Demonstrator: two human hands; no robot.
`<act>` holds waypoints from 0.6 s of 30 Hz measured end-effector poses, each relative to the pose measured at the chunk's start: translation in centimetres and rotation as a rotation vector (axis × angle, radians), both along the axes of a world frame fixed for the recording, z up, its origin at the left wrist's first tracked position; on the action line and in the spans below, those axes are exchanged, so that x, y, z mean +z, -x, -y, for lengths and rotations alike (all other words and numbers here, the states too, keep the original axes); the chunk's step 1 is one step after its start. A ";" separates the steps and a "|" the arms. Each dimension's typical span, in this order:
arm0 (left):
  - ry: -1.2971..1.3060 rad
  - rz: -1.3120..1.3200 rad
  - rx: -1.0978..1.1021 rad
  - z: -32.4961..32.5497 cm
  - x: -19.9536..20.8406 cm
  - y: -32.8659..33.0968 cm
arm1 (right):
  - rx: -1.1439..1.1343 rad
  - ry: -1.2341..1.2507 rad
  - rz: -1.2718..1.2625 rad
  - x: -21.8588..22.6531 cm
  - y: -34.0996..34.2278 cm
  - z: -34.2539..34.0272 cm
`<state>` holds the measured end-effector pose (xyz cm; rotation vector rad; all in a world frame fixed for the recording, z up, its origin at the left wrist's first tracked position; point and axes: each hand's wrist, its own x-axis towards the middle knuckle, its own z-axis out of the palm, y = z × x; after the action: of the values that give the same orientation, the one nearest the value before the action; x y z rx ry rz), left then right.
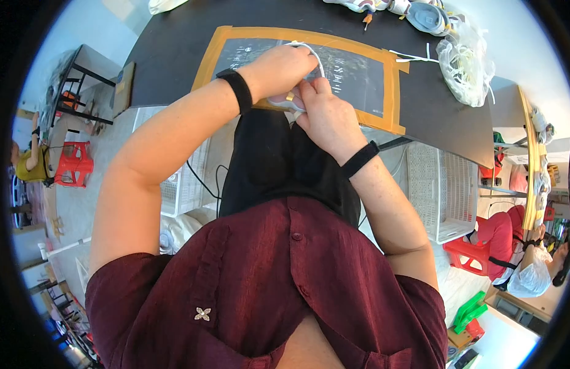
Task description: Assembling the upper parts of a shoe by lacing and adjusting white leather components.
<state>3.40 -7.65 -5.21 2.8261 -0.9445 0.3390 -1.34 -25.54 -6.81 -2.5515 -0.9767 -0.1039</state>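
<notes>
Both my hands are together over the near edge of a dark board [365, 80] framed with tan tape. Between them is a pale piece [286, 103] with a white rim and a small gold-coloured patch; its kind is unclear. A thin white strip [322, 61] arches up from it past my fingers. My left hand [283, 69] is closed at the strip's upper part, fingers curled inward. My right hand [331, 114] pinches the piece's right side with thumb and fingers. Much of the piece is hidden behind my left hand and wrist.
On the dark table [174, 52], a clear bag of white strips [466, 67] lies at right. Grey and white items [426, 17] sit at the far edge. White plastic crates [441, 190] stand below. Other people sit at far left and right, near red stools [74, 163].
</notes>
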 end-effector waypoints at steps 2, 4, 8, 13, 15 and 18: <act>0.098 -0.085 0.045 -0.5 0.0 -0.2 | -0.014 -0.029 -0.004 0.0 -0.1 0.0; 0.119 -0.077 0.033 -1.4 -0.4 -0.6 | -0.025 -0.057 -0.011 0.3 0.0 -0.2; 0.131 -0.043 -0.002 -1.3 -0.8 -1.0 | -0.044 -0.014 -0.107 1.1 -0.4 -0.5; 0.035 -0.095 0.019 -1.1 -0.2 -0.9 | -0.048 0.026 -0.131 1.0 -0.7 -0.6; 0.061 -0.080 0.044 -1.1 -0.3 -0.3 | -0.039 0.026 -0.136 1.2 -0.7 -0.5; 0.196 -0.016 0.018 -1.3 -0.4 0.7 | -0.019 0.004 -0.122 1.1 -0.6 -0.2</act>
<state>2.71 -6.32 -5.64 2.6573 -0.8335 0.3874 -0.72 -25.33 -5.75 -2.5377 -0.9077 0.0475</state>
